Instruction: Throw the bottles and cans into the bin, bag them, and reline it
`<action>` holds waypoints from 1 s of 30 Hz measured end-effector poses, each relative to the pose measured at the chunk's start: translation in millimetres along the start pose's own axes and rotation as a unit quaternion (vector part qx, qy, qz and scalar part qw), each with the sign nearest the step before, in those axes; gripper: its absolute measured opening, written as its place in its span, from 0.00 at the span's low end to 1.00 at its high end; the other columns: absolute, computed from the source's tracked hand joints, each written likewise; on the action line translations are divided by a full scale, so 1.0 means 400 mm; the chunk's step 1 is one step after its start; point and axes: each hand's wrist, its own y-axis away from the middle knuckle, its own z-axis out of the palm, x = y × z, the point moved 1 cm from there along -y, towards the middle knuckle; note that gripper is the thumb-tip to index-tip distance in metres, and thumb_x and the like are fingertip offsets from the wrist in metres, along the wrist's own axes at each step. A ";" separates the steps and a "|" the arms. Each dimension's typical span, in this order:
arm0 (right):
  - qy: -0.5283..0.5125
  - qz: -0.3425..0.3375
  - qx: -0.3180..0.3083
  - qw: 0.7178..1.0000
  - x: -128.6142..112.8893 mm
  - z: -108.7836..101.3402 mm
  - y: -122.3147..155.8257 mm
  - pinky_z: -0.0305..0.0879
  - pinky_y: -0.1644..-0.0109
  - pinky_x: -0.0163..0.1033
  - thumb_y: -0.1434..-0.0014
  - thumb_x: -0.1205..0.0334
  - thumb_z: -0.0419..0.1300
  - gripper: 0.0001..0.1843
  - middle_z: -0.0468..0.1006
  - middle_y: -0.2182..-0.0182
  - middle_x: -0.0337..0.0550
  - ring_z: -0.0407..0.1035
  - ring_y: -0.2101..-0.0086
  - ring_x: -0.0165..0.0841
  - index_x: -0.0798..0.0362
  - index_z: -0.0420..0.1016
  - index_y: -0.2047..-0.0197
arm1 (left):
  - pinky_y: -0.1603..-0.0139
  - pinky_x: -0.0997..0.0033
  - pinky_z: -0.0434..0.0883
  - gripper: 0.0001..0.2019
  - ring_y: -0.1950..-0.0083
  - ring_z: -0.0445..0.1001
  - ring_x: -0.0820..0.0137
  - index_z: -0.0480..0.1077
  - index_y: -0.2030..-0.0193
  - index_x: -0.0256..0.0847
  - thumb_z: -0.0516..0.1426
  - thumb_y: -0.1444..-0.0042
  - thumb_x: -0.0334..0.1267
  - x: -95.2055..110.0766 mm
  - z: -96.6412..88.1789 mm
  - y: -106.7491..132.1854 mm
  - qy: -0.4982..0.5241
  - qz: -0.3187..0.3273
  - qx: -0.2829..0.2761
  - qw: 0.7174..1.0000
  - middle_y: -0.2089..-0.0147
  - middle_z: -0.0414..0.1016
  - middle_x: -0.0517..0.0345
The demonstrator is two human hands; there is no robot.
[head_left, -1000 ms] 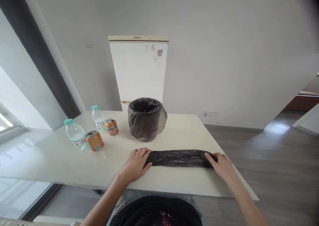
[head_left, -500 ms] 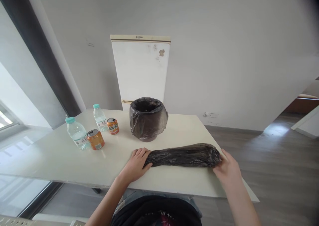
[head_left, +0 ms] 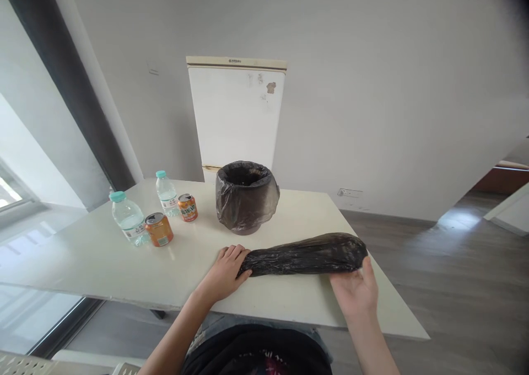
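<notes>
A long, rolled-up black plastic bag (head_left: 306, 255) lies across the near part of the white table (head_left: 103, 264). My left hand (head_left: 225, 273) rests flat on the bag's left end, fingers stretched out and pressing it to the table. My right hand (head_left: 355, 289) is palm up under the bag's right end, which is puffed up and raised off the table. Its fingers reach under and around that end, and its thumb lies beside it.
A small bin lined with a black bag (head_left: 246, 198) stands behind the rolled bag. At the left are two water bottles (head_left: 128, 219) (head_left: 166, 190) and two orange cans (head_left: 158, 230) (head_left: 188, 207). A white fridge (head_left: 235, 116) stands against the wall. The table's right edge is by my right hand.
My right hand turned from lying on the bag's right end to palm up beneath it, and that end rose and swelled. My left hand stayed put.
</notes>
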 end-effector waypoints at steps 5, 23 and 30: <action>0.105 0.073 0.104 0.986 0.044 0.008 -0.020 0.75 0.35 0.39 0.44 0.58 0.74 0.25 0.79 0.38 0.44 0.74 0.38 0.38 0.50 0.80 0.43 | 0.35 0.49 0.66 0.21 0.39 0.69 0.54 0.65 0.32 0.46 0.56 0.29 0.43 -0.001 -0.003 0.000 0.004 0.001 -0.001 1.000 0.39 0.72 0.50; 0.204 -0.141 0.156 0.956 0.055 0.054 -0.023 0.69 0.30 0.50 0.41 0.55 0.69 0.28 0.79 0.39 0.44 0.73 0.39 0.41 0.48 0.75 0.38 | 0.36 0.50 0.66 0.21 0.40 0.69 0.54 0.65 0.31 0.46 0.55 0.28 0.44 -0.004 0.002 0.002 -0.003 0.011 0.010 1.000 0.39 0.72 0.49; 0.542 -0.335 -0.176 0.750 0.082 0.133 0.051 0.57 0.24 0.63 0.33 0.65 0.55 0.31 0.71 0.31 0.52 0.62 0.30 0.49 0.50 0.67 0.27 | 0.37 0.50 0.66 0.21 0.40 0.70 0.54 0.65 0.31 0.46 0.55 0.28 0.44 0.002 -0.005 0.001 -0.003 0.009 0.011 1.000 0.40 0.73 0.49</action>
